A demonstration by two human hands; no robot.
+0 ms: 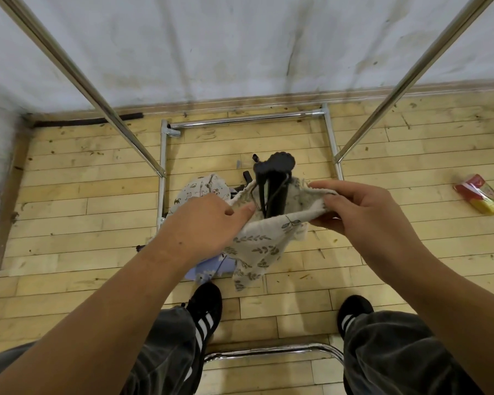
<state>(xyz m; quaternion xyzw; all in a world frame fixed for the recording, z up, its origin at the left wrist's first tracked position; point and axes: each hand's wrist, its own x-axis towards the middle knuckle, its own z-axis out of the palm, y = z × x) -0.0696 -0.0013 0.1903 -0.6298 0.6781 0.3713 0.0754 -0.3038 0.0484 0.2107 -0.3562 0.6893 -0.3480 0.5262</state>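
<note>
The person is holding a cream cloth drawstring pouch printed with grey-green leaves (264, 243) at the centre of the frame, above the wooden plank floor (97, 195). The left hand (203, 223) and right hand (362, 209) are each pinching 1 side of its rim. They are likely stretching the mouth so the black folded object (277, 183) between the 2 grips can pass. The pouch body is hanging just below both hands.

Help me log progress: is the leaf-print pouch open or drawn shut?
Open: left hand and right hand pull the pouch rim apart; a black object sticks out of it.
</note>
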